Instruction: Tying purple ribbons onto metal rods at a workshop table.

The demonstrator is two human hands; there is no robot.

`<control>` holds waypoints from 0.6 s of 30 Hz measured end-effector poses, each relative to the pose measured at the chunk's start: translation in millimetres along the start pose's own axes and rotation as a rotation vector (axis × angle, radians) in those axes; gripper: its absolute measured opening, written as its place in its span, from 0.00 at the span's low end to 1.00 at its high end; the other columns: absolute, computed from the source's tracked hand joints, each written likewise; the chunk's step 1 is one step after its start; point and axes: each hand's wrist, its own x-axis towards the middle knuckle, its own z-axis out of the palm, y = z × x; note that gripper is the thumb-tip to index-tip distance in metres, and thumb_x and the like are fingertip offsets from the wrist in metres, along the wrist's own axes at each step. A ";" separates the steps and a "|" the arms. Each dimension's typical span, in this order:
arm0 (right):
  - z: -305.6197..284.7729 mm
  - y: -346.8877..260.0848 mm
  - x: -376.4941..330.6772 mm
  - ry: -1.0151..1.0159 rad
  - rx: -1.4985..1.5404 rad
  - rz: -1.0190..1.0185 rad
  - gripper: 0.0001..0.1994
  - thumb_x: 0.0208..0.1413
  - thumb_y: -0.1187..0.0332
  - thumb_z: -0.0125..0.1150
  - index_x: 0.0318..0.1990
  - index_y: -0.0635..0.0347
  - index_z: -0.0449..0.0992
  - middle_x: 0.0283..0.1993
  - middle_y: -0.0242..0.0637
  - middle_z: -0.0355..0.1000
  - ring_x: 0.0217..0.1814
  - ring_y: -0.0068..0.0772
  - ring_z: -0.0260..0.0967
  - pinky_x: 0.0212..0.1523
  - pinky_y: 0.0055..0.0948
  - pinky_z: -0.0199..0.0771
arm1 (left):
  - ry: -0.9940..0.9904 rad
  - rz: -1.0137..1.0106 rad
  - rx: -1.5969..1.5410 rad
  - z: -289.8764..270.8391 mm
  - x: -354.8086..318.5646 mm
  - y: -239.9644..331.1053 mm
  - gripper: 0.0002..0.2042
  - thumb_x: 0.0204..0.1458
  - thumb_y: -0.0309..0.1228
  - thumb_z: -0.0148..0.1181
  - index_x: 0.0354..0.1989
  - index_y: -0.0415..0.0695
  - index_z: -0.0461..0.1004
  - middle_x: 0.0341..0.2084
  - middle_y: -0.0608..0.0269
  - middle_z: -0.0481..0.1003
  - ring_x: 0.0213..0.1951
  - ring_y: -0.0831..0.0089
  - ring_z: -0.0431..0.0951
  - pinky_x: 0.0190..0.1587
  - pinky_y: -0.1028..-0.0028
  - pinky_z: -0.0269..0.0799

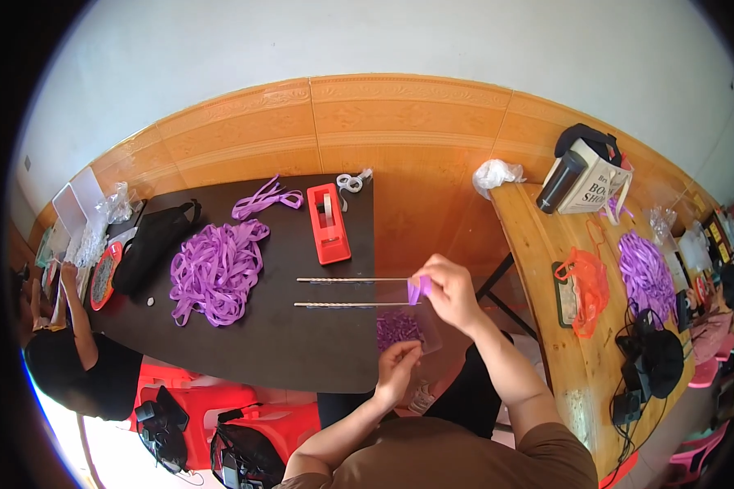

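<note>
Two thin metal rods (347, 279) with twisted ends lie parallel on the dark table, reaching out past its right edge. At their outer ends my right hand (453, 295) pinches a purple ribbon (417, 289), which passes about the rods. Lower down, my left hand (399, 371) is closed with its fingertips together; whatever it may hold is hidden. Beside and beyond that hand, below the table edge, is a clear plastic box (429, 332) containing many small purple ribbon pieces (396, 328).
On the dark table (302, 350) are a purple ribbon heap (218, 273), a red tape dispenser (329, 228), scissors (351, 182) and a black bag (156, 248). A wooden table (530, 244) at right bears more ribbon (646, 273). Another person (81, 354) sits far left.
</note>
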 end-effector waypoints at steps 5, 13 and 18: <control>1.1 50.3 31.2 -0.133 0.168 0.120 0.06 0.50 0.75 0.62 0.24 0.68 0.74 0.21 0.29 0.66 0.24 0.15 0.59 0.25 0.21 0.59 | 0.119 0.046 -0.022 8.6 45.7 4.7 0.09 0.53 0.25 0.55 0.41 0.37 0.73 0.28 0.64 0.74 0.28 0.80 0.71 0.34 0.82 0.66; 13.9 78.8 26.5 -0.191 0.467 0.643 0.08 0.48 0.69 0.65 0.21 0.60 0.76 0.18 0.25 0.68 0.19 0.13 0.60 0.20 0.16 0.56 | 0.196 0.151 -0.175 21.7 84.8 18.8 0.13 0.54 0.25 0.53 0.48 0.40 0.70 0.35 0.67 0.73 0.33 0.83 0.70 0.36 0.83 0.64; 19.6 96.3 13.9 -0.163 0.546 0.784 0.09 0.48 0.70 0.64 0.19 0.59 0.75 0.19 0.27 0.69 0.19 0.15 0.62 0.19 0.16 0.58 | 0.170 0.353 -0.189 23.5 101.5 10.1 0.17 0.55 0.24 0.52 0.54 0.38 0.66 0.44 0.61 0.71 0.44 0.77 0.71 0.45 0.78 0.67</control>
